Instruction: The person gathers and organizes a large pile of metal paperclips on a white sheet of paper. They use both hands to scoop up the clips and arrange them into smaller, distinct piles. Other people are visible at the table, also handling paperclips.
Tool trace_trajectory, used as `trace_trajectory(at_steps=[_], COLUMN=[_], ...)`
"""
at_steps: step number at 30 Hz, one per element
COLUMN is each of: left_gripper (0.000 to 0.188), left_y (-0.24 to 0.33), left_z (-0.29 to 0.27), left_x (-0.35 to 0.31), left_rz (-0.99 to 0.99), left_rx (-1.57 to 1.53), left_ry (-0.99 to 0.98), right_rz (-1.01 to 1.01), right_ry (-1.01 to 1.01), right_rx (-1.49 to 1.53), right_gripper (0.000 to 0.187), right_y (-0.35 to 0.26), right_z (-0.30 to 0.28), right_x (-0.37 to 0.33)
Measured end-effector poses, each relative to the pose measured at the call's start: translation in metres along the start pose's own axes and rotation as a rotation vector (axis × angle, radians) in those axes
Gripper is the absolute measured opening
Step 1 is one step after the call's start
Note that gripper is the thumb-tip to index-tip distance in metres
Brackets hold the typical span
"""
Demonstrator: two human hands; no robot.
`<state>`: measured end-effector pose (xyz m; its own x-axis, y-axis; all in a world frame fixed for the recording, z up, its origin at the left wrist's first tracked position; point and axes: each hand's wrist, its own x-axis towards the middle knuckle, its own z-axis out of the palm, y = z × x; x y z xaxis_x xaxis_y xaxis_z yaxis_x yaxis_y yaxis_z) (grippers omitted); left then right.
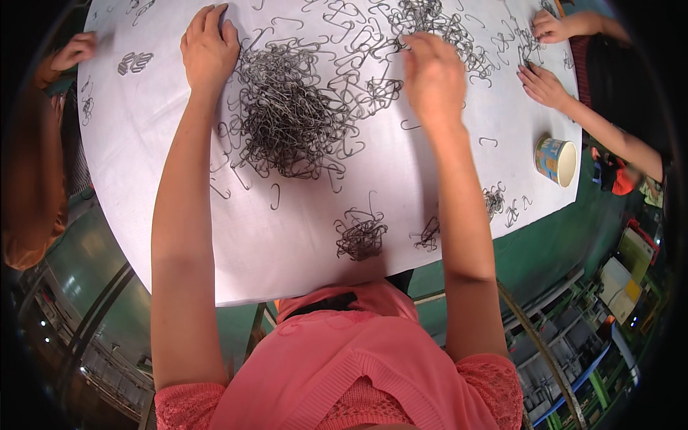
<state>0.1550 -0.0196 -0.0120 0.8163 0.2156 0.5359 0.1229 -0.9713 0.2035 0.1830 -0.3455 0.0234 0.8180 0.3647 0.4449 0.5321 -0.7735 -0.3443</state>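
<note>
Loose S-shaped metal hooks lie in a dense dark heap [287, 129] on the white-covered table [287, 251], between my two forearms. My left hand [209, 49] rests palm down at the heap's upper left edge, fingers stretched forward and thumb apart. Over the scattered hooks [383, 92] right of the heap is my right hand [436, 82], with bent fingers pointing left. It is slightly blurred, and its fingertips are partly hidden, so any hook in them does not show. Another spread of hooks [448, 32] lies just beyond it.
A small hook pile [362, 236] sits near the front edge, another [494, 201] right of my forearm. A paper cup [557, 161] lies on its side at the right. Other people's hands [548, 87] work at the right; another hand [75, 50] is at the far left.
</note>
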Motion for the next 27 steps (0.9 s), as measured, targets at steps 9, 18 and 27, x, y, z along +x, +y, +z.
trace_trajectory(at_steps=[9,18,27], left_gripper=[0.034,0.034,0.033], left_y=[-0.002,-0.001,-0.003], left_z=[0.002,0.002,0.001], left_x=[-0.005,-0.003,-0.004], left_rz=[-0.021,-0.003,-0.018], left_rx=[0.04,0.022,0.011], left_ry=[0.012,0.02,-0.008], right_rz=[-0.117,0.071,0.068], right_ry=[0.027,-0.184,-0.179], right_rx=[0.052,-0.206,0.039], right_gripper=[0.045,0.051,0.033], right_y=[-0.026,0.043,-0.017], right_z=[0.006,-0.033,-0.029], right_x=[-0.001,-0.003,-0.041])
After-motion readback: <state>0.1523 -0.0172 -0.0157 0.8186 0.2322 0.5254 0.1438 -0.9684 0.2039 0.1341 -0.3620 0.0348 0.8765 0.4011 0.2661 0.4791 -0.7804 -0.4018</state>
